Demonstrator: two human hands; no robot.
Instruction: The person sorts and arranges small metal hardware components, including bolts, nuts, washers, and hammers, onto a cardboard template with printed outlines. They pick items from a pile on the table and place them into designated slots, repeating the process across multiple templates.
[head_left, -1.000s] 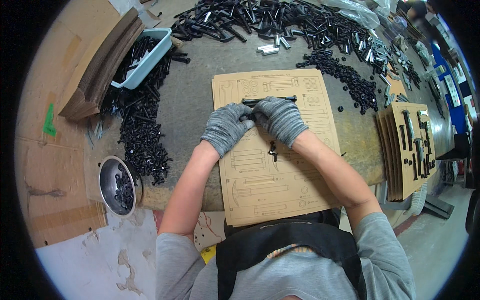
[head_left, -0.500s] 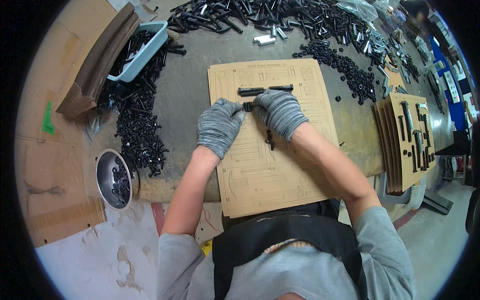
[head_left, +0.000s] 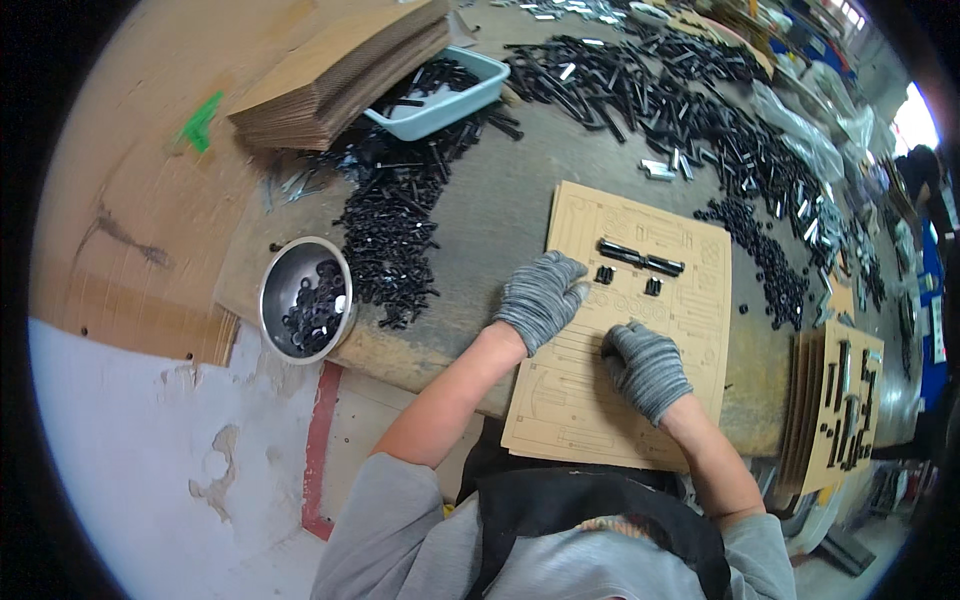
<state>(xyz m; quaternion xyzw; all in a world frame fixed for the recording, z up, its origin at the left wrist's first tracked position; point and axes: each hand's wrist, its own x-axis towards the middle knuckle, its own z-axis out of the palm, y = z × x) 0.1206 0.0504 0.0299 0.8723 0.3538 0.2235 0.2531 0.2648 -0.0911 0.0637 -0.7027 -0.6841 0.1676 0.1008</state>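
My two hands wear grey knitted gloves. A stack of brown cardboard sheets printed with part outlines (head_left: 570, 350) lies before me. On its upper part sit long black bolts (head_left: 640, 258), end to end. Below them stand two small clusters of black nuts, the left cluster (head_left: 605, 274) and the right cluster (head_left: 653, 286). My left hand (head_left: 540, 303) rests at the sheet's left edge beside the left cluster, fingers slightly apart and nothing visible in them. Lower on the sheet, my right hand (head_left: 648, 372) has its fingers curled downward; whatever they pinch is hidden.
Piles of small black screws (head_left: 390, 240), long black bolts (head_left: 600, 85) and black nuts (head_left: 765, 260) cover the table. A metal bowl of black rings (head_left: 345, 275) stands left, a light blue tray (head_left: 440, 122) behind. Filled cardboard sheets (head_left: 840, 410) lean at right.
The view has swung left. My hands have come apart from the nuts near the bolts; my right hand has drawn back toward me, over where small black screws lay.
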